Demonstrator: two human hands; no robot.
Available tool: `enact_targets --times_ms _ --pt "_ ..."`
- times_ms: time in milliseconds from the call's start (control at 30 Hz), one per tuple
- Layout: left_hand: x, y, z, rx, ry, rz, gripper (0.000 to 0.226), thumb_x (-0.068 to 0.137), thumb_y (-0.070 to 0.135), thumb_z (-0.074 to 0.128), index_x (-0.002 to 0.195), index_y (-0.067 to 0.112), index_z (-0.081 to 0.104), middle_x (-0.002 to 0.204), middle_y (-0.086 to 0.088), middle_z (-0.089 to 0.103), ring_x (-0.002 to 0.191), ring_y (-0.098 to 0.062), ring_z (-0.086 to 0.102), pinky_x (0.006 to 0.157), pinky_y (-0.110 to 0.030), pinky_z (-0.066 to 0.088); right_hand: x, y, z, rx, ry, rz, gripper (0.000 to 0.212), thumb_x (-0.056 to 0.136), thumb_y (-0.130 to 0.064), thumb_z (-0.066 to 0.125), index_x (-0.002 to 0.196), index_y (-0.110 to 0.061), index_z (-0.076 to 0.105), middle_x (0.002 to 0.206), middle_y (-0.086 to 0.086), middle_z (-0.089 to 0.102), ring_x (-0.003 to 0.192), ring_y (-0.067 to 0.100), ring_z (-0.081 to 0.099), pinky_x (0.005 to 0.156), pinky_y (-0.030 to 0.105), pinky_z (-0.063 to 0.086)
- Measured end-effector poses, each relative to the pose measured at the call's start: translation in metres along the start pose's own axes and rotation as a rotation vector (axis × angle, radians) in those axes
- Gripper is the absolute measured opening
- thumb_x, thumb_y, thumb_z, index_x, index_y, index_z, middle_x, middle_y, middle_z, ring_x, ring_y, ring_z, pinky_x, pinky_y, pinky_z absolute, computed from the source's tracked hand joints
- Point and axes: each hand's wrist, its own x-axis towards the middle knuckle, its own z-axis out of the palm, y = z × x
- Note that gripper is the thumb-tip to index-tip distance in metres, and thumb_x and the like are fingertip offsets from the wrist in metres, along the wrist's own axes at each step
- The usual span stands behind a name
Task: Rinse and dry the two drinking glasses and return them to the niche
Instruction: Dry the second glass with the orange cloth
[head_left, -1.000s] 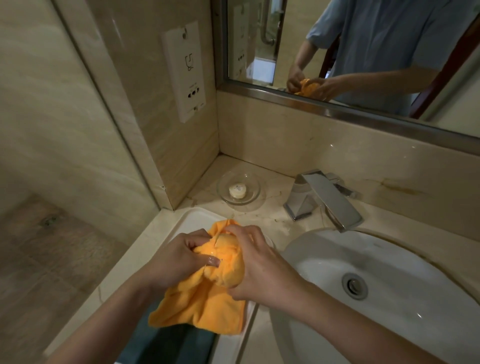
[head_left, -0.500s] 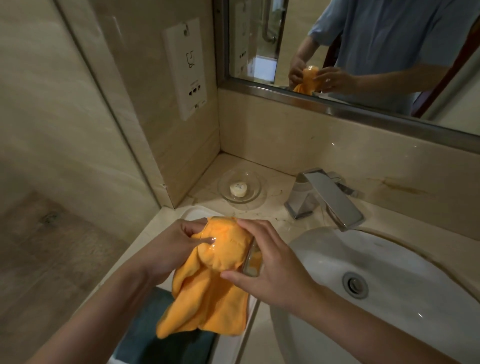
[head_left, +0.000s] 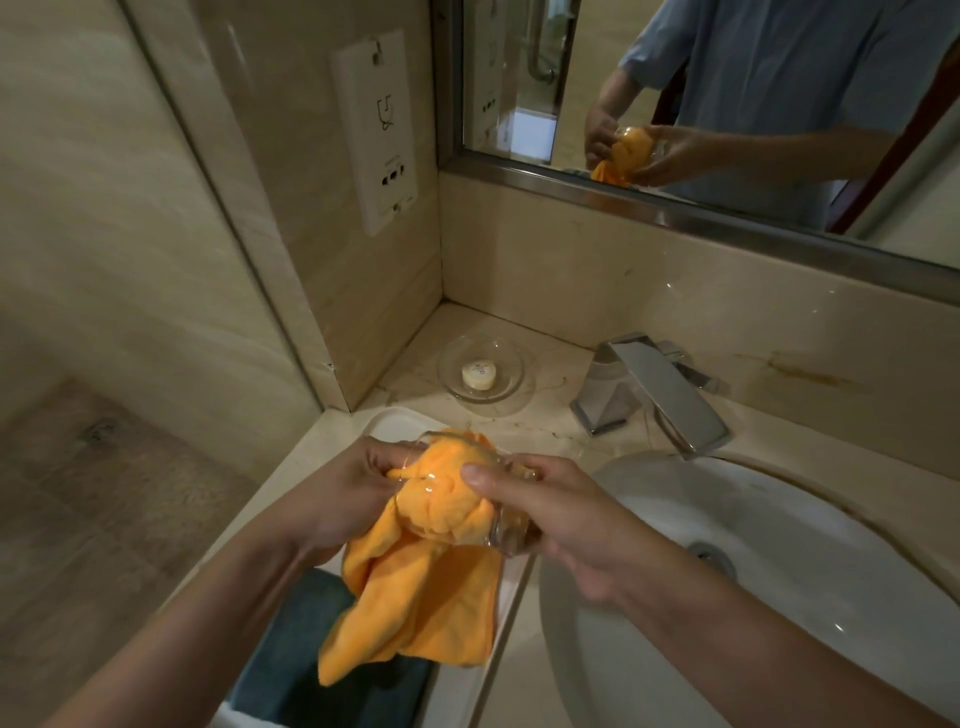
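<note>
Sink (head_left: 779, 545) just right of right hand (head_left: 566, 525). Orange cloth (head_left: 415, 597) stuffed into glass (head_left: 498, 525), tail hanging below both hands, likely wiping the inside dry. Right hand curled round the glass to brace it; left hand (head_left: 343, 493) pinches cloth at rim.

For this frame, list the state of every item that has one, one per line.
drinking glass: held on its side, orange cloth stuffed inside
orange cloth: bunched into the glass, rest hanging loose
left hand: grips the glass rim and cloth
right hand: grips the glass
faucet: no water seen running
sink basin: no standing water seen
glass soap dish: holds a round soap, upright
</note>
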Motion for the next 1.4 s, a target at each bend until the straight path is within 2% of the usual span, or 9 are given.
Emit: enact_targets --times_ms 200,333,533,633,733,867,1000,1167,1400 --pt "-0.006 0.003 0.002 0.042 -0.042 0.076 0.017 0.079 0.015 0.065 0.071 0.002 0.072 0.085 -0.028 0.063 0.075 -0.021 0.061 0.069 -0.032 0.053 -0.004 -0.007 0.004 0.308 -0.071 0.263 0.076 0.054 -0.045 0.073 0.121 -0.016 0.05 0.106 0.023 0.065 0.06 0.025 0.068 0.049 0.024 0.053" --pt "-0.005 0.004 -0.002 0.039 -0.026 0.015 0.012 0.072 0.023 0.066 0.068 0.015 0.075 0.071 -0.012 0.069 0.072 -0.019 0.064 0.069 -0.032 0.055 -0.007 -0.003 0.008 0.343 -0.075 0.205 0.08 0.058 -0.052 0.07 0.128 -0.021 0.046 0.117 0.02 0.061 0.075 0.026 0.069 0.056 0.03 0.056" --pt "-0.003 0.002 -0.008 -0.034 0.006 -0.033 0.023 0.057 0.036 0.069 0.065 0.015 0.074 0.064 -0.005 0.068 0.062 -0.016 0.061 0.061 -0.028 0.051 -0.016 0.009 0.008 -0.302 -0.019 -0.298 0.079 0.064 -0.041 0.081 0.113 -0.066 0.025 0.131 -0.021 0.034 0.122 0.009 0.045 0.098 0.033 0.048" --pt "-0.002 0.003 -0.004 -0.067 0.008 -0.05 0.021 0.051 0.036 0.069 0.059 0.017 0.073 0.059 -0.001 0.067 0.057 -0.011 0.062 0.056 -0.024 0.052 -0.017 0.01 0.004 -0.637 0.11 -0.527 0.074 0.069 -0.037 0.078 0.107 -0.07 0.024 0.116 -0.042 0.024 0.116 -0.006 0.037 0.094 0.012 0.04" --pt "-0.002 0.009 -0.002 -0.074 -0.034 -0.02 0.017 0.059 0.033 0.069 0.061 0.018 0.074 0.064 -0.003 0.07 0.063 -0.012 0.065 0.06 -0.023 0.054 -0.017 0.008 0.001 -0.754 0.189 -0.59 0.077 0.068 -0.047 0.076 0.126 -0.055 0.026 0.117 -0.03 0.03 0.114 -0.006 0.038 0.086 0.002 0.033" --pt "-0.001 0.012 -0.004 -0.009 -0.03 0.036 0.011 0.07 0.02 0.066 0.062 0.018 0.074 0.067 -0.006 0.07 0.067 -0.018 0.065 0.064 -0.03 0.055 -0.019 0.005 0.004 -0.531 0.218 -0.49 0.071 0.063 -0.048 0.079 0.121 -0.047 0.039 0.121 -0.02 0.049 0.11 -0.002 0.05 0.086 0.012 0.045" --pt "-0.003 0.014 -0.004 0.024 -0.076 0.085 0.013 0.062 0.033 0.069 0.065 0.021 0.075 0.065 -0.001 0.07 0.064 -0.013 0.066 0.061 -0.026 0.053 -0.023 -0.001 0.01 -0.124 0.121 -0.214 0.055 0.067 -0.037 0.079 0.113 -0.036 0.049 0.103 -0.004 0.065 0.071 0.015 0.068 0.056 0.023 0.053" --pt "0.0 0.01 -0.006 0.145 -0.039 0.141 0.027 0.067 0.033 0.067 0.075 0.008 0.075 0.083 -0.02 0.069 0.081 -0.038 0.064 0.073 -0.049 0.055 -0.023 -0.004 0.009 0.183 -0.01 0.072 0.069 0.057 -0.05 0.07 0.117 -0.021 0.051 0.089 0.006 0.071 0.05 0.02 0.062 0.043 0.022 0.047" --pt "0.001 0.022 -0.008 0.188 -0.136 0.151 0.022 0.069 0.046 0.066 0.076 0.028 0.076 0.08 -0.002 0.073 0.077 -0.017 0.068 0.07 -0.027 0.053 -0.018 0.0 0.007 0.275 -0.153 0.273 0.079 0.061 -0.065 0.058 0.121 -0.012 0.056 0.087 0.011 0.07 0.06 0.022 0.068 0.049 0.023 0.053"
